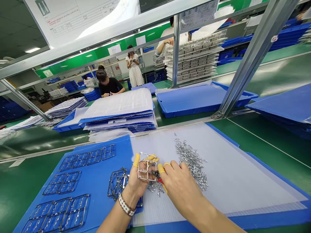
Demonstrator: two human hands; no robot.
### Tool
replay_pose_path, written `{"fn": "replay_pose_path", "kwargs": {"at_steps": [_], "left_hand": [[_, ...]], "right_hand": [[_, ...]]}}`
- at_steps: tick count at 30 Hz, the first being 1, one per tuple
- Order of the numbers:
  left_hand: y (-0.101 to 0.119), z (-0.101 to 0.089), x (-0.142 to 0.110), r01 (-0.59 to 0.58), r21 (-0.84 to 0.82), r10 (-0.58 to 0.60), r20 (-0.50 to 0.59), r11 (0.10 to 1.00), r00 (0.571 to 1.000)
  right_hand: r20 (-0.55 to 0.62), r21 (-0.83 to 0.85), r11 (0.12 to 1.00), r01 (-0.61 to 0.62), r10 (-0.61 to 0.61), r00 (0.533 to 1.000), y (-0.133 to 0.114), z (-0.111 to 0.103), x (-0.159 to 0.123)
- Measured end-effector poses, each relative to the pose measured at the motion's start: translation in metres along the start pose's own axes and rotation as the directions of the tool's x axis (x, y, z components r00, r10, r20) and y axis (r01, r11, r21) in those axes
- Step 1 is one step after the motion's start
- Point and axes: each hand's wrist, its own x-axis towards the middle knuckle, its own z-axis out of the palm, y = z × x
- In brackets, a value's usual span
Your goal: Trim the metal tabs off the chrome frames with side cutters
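My left hand, with yellow finger cots, holds up a small square wire frame with twisted metal pieces across it. Yellow cots also cover fingertips of my right hand, which is closed at the frame's lower right corner. From its grip sticks out a thin red-ended tool; its kind is mostly hidden. Below the hands lie a few loose twisted metal pieces, and a larger heap spreads to the right. A jumble of dark wire frames sits left of my left wrist.
Rows of dark wire frames lie on a blue sheet at left. A translucent sheet covers the right side. Behind stand stacked sheets, a blue tray and a metal post. Other people are farther back.
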Motion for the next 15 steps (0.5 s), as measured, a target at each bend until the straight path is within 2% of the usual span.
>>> {"fn": "replay_pose_path", "kwargs": {"at_steps": [3,6,7,8,9,10,11,12,13,14,15], "left_hand": [[0.003,0.004,-0.003,-0.013,0.0,0.013,0.015,1.0,1.0],[0.002,0.005,-0.007,-0.098,0.057,0.098,0.012,0.994,0.995],[0.0,0.004,-0.008,-0.159,0.118,0.161,-0.004,0.98,0.987],[-0.003,0.002,-0.009,-0.238,0.213,0.246,-0.014,0.948,0.969],[-0.005,0.001,-0.011,-0.329,0.34,0.351,-0.003,0.881,0.936],[-0.008,-0.001,-0.012,-0.417,0.485,0.456,0.042,0.768,0.889],[-0.01,-0.003,-0.013,-0.49,0.623,0.542,0.123,0.61,0.831],[-0.012,-0.004,-0.015,-0.54,0.727,0.595,0.226,0.424,0.771],[-0.014,-0.005,-0.016,-0.568,0.787,0.612,0.331,0.24,0.718],[-0.015,-0.006,-0.017,-0.578,0.812,0.604,0.419,0.086,0.678],[-0.015,-0.006,-0.018,-0.575,0.818,0.589,0.476,-0.023,0.654]], "right_hand": [[-0.036,0.043,0.999,0.004,-0.002,0.999,0.003,-0.001,-0.001],[-0.079,0.253,0.966,-0.057,0.08,0.994,0.012,-0.001,-0.001],[-0.065,0.38,0.92,-0.097,0.131,0.989,0.016,-0.001,0.0],[-0.019,0.526,0.837,-0.15,0.188,0.982,0.019,-0.001,0.002],[0.061,0.672,0.708,-0.215,0.237,0.97,0.021,-0.001,0.005],[0.156,0.794,0.538,-0.282,0.268,0.951,0.022,0.0,0.008],[0.246,0.875,0.35,-0.336,0.278,0.929,0.022,0.001,0.012],[0.316,0.913,0.174,-0.37,0.274,0.909,0.02,0.003,0.016],[0.355,0.925,0.036,-0.378,0.27,0.895,0.018,0.006,0.02],[0.364,0.93,-0.058,-0.363,0.275,0.89,0.016,0.009,0.024],[0.353,0.936,-0.109,-0.336,0.289,0.89,0.015,0.012,0.027]]}}
